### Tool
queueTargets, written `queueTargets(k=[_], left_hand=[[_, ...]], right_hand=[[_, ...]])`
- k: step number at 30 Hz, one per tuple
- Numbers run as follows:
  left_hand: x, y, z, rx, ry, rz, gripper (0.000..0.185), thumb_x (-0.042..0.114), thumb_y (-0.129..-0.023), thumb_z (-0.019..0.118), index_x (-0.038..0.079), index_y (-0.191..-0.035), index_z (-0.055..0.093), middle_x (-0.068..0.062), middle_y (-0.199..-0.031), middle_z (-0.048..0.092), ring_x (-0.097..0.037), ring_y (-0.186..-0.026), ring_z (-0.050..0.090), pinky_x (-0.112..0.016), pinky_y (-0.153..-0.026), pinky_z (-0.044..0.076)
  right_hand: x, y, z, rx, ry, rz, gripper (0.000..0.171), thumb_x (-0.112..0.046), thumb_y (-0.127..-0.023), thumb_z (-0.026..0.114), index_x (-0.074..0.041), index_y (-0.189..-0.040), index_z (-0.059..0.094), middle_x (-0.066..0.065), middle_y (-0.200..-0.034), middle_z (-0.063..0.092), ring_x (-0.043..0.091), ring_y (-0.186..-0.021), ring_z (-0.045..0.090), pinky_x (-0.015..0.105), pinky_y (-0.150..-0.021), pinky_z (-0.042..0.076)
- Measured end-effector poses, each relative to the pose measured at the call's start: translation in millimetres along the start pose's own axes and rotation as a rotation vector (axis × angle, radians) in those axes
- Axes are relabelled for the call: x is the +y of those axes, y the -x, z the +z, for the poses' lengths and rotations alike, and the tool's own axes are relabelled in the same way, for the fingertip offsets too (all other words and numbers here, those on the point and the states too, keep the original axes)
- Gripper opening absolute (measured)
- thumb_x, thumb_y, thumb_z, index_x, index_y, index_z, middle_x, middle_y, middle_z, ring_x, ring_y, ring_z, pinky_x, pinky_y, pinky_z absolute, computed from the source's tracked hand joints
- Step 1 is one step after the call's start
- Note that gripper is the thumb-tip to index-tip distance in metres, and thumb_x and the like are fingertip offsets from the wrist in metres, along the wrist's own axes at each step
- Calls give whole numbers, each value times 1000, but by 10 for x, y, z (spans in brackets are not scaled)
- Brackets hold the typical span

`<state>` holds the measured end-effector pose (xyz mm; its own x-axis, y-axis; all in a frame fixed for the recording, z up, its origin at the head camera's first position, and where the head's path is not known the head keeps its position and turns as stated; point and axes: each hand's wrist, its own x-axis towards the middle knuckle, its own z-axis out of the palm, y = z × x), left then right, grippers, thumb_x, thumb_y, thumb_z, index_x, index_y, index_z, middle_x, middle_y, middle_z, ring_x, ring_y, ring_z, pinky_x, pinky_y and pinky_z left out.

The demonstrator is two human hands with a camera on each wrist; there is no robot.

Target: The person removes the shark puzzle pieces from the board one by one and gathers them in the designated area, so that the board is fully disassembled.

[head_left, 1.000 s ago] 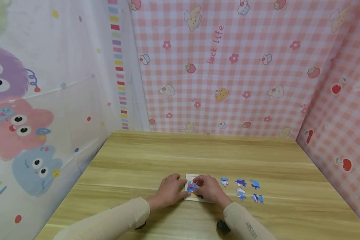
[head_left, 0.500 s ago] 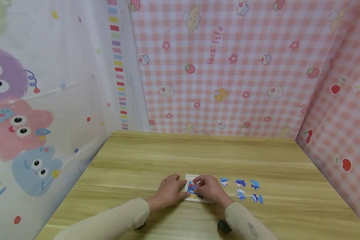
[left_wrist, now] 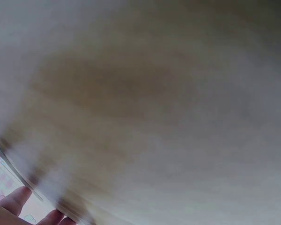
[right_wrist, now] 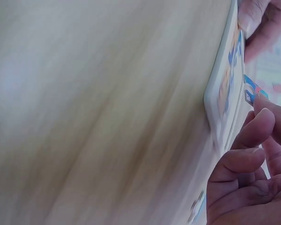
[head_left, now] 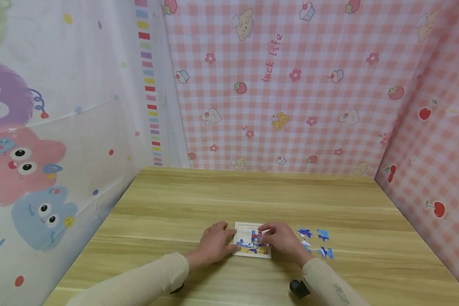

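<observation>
A small white-framed puzzle tray (head_left: 251, 256) lies on the table, with joined pieces (head_left: 248, 250) along its near side. At the tray's left edge, my left hand (head_left: 215, 243) rests with thumb and forefinger spread. Its fingers (left_wrist: 16, 200) show at the lower left corner of the left wrist view. Over the right part of the tray, my right hand (head_left: 282, 240) pinches a blue and red puzzle piece (head_left: 256, 236) between thumb and forefinger. In the right wrist view this puzzle piece (right_wrist: 254, 91) is tilted at the fingertips, close to the tray's surface.
Several loose blue puzzle pieces (head_left: 323, 235) lie to the right of the tray, partly behind my right hand. The wooden table (head_left: 199, 195) meets a pink checked curtain (head_left: 290, 102) at the back and a white patterned curtain (head_left: 99, 127) on the left.
My right hand has moved right with the blue and red puzzle piece, uncovering more of the tray and hiding the nearest loose piece. My left hand stays at the tray's left edge.
</observation>
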<state>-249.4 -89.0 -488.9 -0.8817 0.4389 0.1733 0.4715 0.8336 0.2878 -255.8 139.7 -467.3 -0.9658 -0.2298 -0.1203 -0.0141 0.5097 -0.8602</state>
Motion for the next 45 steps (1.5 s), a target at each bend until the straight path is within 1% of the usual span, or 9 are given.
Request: queueTargets(k=[5, 7, 10, 14, 19, 26, 32, 37, 45], left_hand=[[-5, 8, -20, -19, 3, -14, 55, 49, -80, 62, 13, -122, 58, -18, -127, 47, -34, -117, 41, -54, -92, 31], [-8, 9, -25, -22, 2, -12, 56, 49, -80, 62, 13, -122, 58, -18, -127, 47, -33, -117, 41, -54, -92, 31], [-15, 6, -25, -22, 4, -12, 56, 50, -80, 61, 13, -122, 58, -17, -127, 47, -33, -117, 41, -54, -92, 31], [-25, 8, -24, -26, 6, -17, 57, 50, -80, 61, 13, -122, 58, -17, -128, 47, -33, -118, 41, -54, -92, 31], [-31, 10, -37, -25, 10, -19, 57, 50, -80, 61, 13, -123, 57, -18, -128, 46, -33, -118, 40, -54, -93, 30], [-21, 10, -45, -35, 15, -27, 57, 50, -80, 61, 13, -123, 57, -17, -128, 46, -33, -118, 40, -54, -92, 31], [3, 10, -54, -41, 33, -28, 56, 49, -80, 61, 12, -122, 57, -17, -128, 46, -33, -118, 40, -54, -93, 30], [14, 8, -48, -41, 27, -30, 56, 49, -80, 61, 13, -123, 57, -17, -128, 46, -33, -119, 40, -54, -93, 30], [26, -2, -34, -38, 27, -33, 57, 50, -80, 62, 13, -123, 57, -17, -128, 46, -33, -118, 40, -54, -93, 29]], right_hand=[[67, 55, -129, 6, -29, 75, 27, -7, -80, 66, -8, -107, 64, 6, -80, 58, 19, -62, 53, 31, -55, 45], [112, 77, -184, 16, -26, 89, 28, -7, -80, 66, -7, -107, 63, 6, -80, 58, 19, -62, 53, 31, -55, 44], [191, 116, -270, 36, -8, 79, 28, -6, -79, 66, -6, -107, 63, 5, -78, 58, 18, -60, 53, 30, -55, 44], [290, 179, -376, 38, 14, 42, 28, -6, -78, 66, -3, -106, 63, 5, -73, 58, 17, -58, 52, 30, -54, 43], [336, 246, -468, 26, 7, 59, 30, -10, -77, 69, -4, -105, 62, 5, -75, 60, 19, -58, 53, 30, -53, 43], [334, 256, -492, 38, -7, 132, 30, -12, -76, 71, -6, -104, 63, 5, -78, 60, 18, -57, 51, 30, -52, 42], [357, 258, -495, 73, 10, 139, 31, -9, -76, 70, -5, -106, 63, 5, -77, 58, 18, -54, 50, 30, -50, 42], [377, 261, -505, 84, 40, 157, 29, -10, -77, 70, -7, -105, 63, 5, -77, 57, 18, -53, 50, 30, -49, 41], [378, 274, -527, 100, 80, 160, 29, -12, -77, 71, -7, -104, 63, 3, -80, 59, 18, -53, 50, 30, -49, 41]])
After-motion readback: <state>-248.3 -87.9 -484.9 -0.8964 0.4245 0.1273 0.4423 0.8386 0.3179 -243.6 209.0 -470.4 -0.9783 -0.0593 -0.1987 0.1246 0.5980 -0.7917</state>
